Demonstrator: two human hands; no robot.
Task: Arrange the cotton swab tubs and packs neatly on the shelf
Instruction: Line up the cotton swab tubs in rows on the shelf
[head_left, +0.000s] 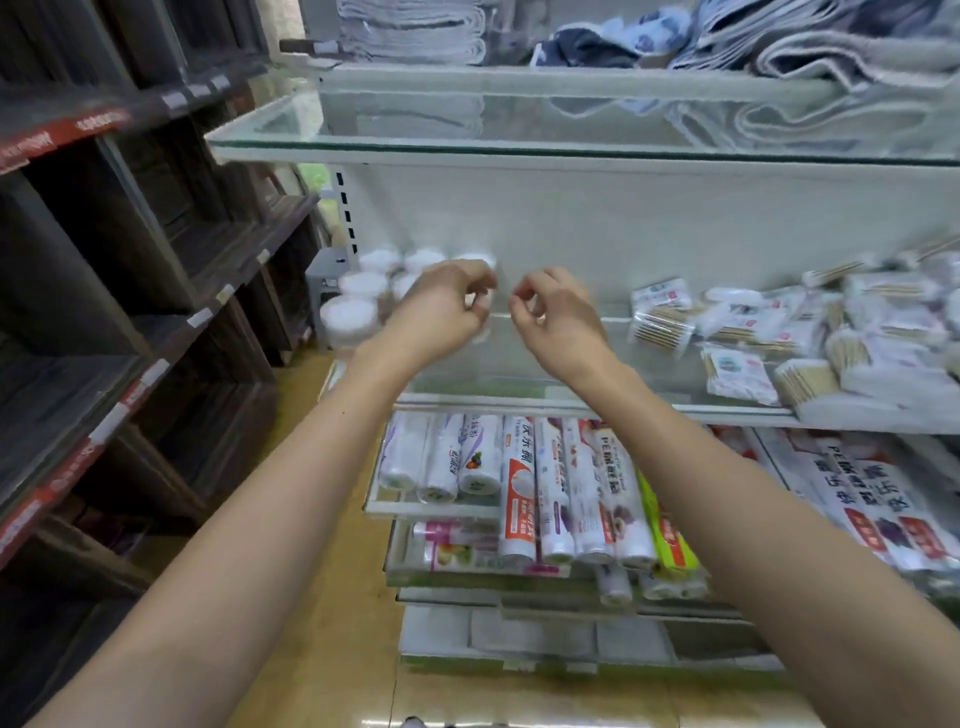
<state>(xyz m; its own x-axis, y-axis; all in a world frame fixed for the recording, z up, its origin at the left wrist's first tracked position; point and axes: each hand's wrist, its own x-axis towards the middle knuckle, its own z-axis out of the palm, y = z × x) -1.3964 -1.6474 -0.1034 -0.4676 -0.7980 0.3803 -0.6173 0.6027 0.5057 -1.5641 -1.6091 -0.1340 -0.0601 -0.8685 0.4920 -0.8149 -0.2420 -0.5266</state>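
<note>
— Two hands are up at the glass shelf (597, 402); what do they hold?
— The left hand (441, 306) is curled around a round cotton swab tub (480, 299), mostly hidden behind its fingers. The right hand (556, 312) is half closed, fingertips pinched, and it holds nothing I can see.
— Where are the other things?
— More tubs (358, 301) with white lids stand at 9 o'clock from the hands, on the shelf's left end. The swab packs (665, 317) lie in a loose heap at 3 o'clock, cut off by the frame edge.
— Can any writing be read?
— On the packs, no, they are blurred. Below, at 6 o'clock, the rolls (571, 488) show "PE" and Chinese characters. Red labels (101, 120) on the dark wooden racks at 9 o'clock are unreadable.
— And above?
— Folded towels (810, 47) at 12 o'clock, over an upper glass shelf (467, 137).
</note>
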